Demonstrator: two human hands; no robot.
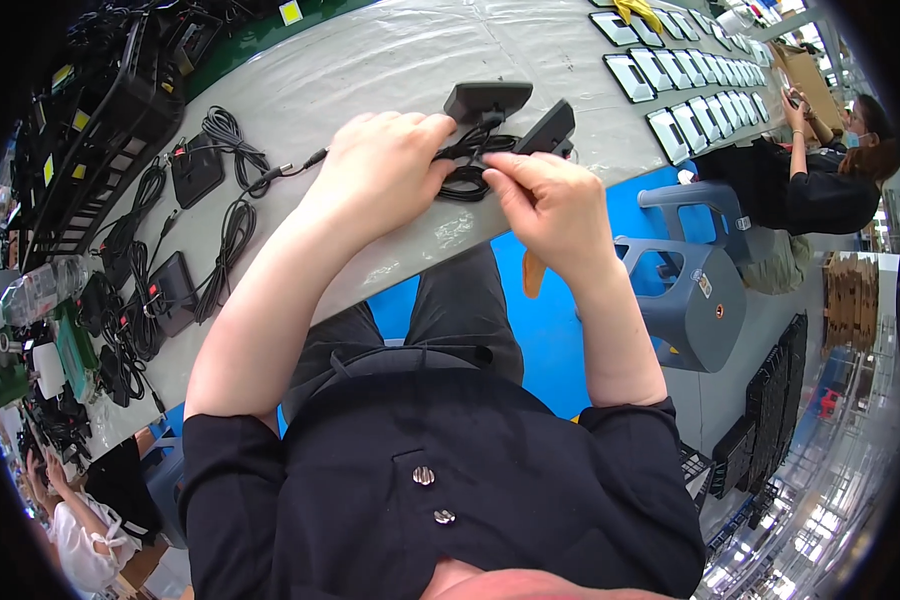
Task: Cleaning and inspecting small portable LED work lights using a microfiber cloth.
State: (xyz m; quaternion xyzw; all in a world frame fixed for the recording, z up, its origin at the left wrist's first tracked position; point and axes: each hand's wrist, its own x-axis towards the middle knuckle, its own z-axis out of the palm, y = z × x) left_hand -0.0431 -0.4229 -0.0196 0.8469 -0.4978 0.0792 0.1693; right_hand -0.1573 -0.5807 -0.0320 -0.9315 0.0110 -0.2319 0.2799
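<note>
A coil of black cable lies at the table edge between my two hands. My left hand is closed, with its fingertips on the left side of the coil. My right hand pinches thumb and forefinger together at the coil's right side; a strand seems to be caught there, though the fingers hide part of it. Just beyond the hands sits a flat black box with a cable at its base. A second black box leans at an angle behind my right hand. A cable plug emerges left of my left wrist.
Black adapters with coiled cables lie on the left, beside a black crate and a clear bottle. Rows of white-and-black panels cover the far right. Blue-grey stools stand right; co-workers sit at both sides.
</note>
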